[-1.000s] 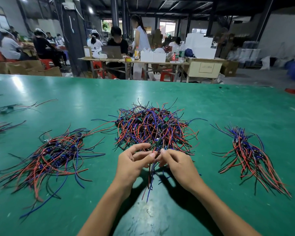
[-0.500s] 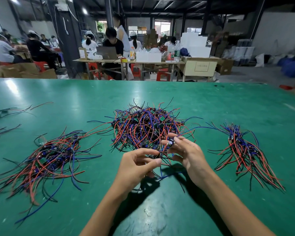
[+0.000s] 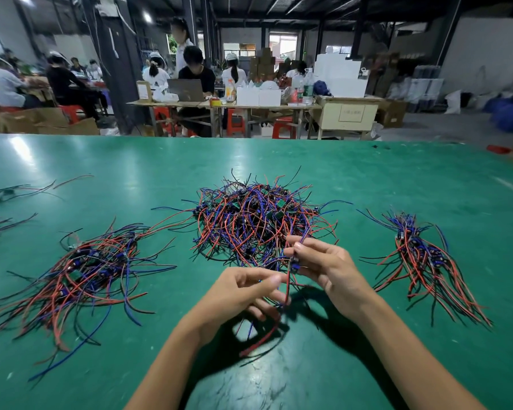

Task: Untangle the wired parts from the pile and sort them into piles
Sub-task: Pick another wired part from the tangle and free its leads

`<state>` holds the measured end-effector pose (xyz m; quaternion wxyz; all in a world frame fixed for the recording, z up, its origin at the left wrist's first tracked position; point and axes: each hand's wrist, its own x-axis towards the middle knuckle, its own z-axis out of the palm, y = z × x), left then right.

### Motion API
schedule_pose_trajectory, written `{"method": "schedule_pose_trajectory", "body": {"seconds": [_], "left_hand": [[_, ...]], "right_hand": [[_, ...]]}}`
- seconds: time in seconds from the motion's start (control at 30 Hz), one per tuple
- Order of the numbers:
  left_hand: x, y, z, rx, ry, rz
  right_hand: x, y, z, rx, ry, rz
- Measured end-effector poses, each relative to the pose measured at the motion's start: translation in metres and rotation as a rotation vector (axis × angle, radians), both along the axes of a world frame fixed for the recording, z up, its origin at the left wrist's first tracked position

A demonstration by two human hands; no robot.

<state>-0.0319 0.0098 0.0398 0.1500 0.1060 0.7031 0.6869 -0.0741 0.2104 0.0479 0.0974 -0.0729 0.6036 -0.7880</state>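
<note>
A tangled pile (image 3: 258, 220) of red, blue and black wired parts with small green boards lies mid-table. A sorted pile (image 3: 86, 270) spreads at the left and a second sorted pile (image 3: 424, 261) lies at the right. My right hand (image 3: 326, 266) pinches one wired part (image 3: 282, 315) by its small component just in front of the tangled pile. The part's red and blue wires hang down toward the table. My left hand (image 3: 243, 291), beside it, pinches those wires between thumb and fingers.
The green table (image 3: 397, 184) stretches far ahead. A few loose wired parts (image 3: 9, 192) lie at the far left edge. Beyond the table, people sit at wooden benches (image 3: 219, 106) with boxes, a laptop and red stools.
My hands rose from the pile's near edge, drawing one wired part out. My right hand lifted it upward while my left hand slid onto its hanging wires.
</note>
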Motion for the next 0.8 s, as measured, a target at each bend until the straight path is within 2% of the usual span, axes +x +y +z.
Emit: {"method": "schedule_pose_trajectory", "body": {"seconds": [0.1, 0.2, 0.33, 0.47, 0.63, 0.8], "left_hand": [[-0.001, 0.009, -0.001, 0.162, -0.078, 0.098], [-0.001, 0.013, -0.005, 0.216, -0.062, 0.101], [0.0, 0.013, -0.008, 0.194, -0.003, 0.077], [-0.004, 0.012, -0.01, 0.202, -0.04, 0.081], [-0.005, 0.013, -0.013, 0.183, -0.057, 0.116], [-0.004, 0.014, -0.014, 0.164, 0.017, 0.183]], "right_hand": [[0.005, -0.007, -0.004, -0.004, 0.016, 0.102], [0.008, -0.013, -0.008, 0.064, 0.083, 0.118], [0.007, -0.014, -0.008, 0.115, 0.105, 0.068], [0.006, -0.016, -0.006, 0.148, 0.067, 0.004], [0.01, -0.02, -0.008, 0.131, 0.057, 0.078], [0.014, -0.03, -0.012, 0.146, 0.112, 0.087]]}}
